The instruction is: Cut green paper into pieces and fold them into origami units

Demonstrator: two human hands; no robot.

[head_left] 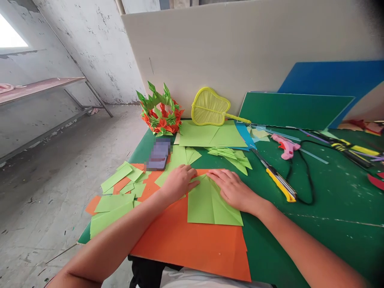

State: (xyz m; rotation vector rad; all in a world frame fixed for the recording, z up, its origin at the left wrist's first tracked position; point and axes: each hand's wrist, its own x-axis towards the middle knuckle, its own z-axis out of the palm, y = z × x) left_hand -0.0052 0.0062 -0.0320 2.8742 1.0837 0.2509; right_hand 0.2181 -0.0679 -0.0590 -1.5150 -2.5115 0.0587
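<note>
A light green sheet of paper [200,204] with crease lines lies on the orange sheets [186,244] in front of me. My left hand [180,183] is at the sheet's upper left edge, fingers bent and the thumb apart from them. Across the upper right part of the sheet lies my right hand [231,188], its fingers stretched out flat and the fingertips near the top edge. The upper right of the sheet looks folded over, partly hidden under that hand. Folded green pieces [231,156] lie just beyond my hands.
Green paper pieces [115,204] and a phone [158,156] lie left. Behind stand a green-and-orange paper basket [162,120], a yellow fan [210,106] and a green paper stack [216,134]. A yellow utility knife [279,184] and a pink glue gun [286,147] with black cord lie right.
</note>
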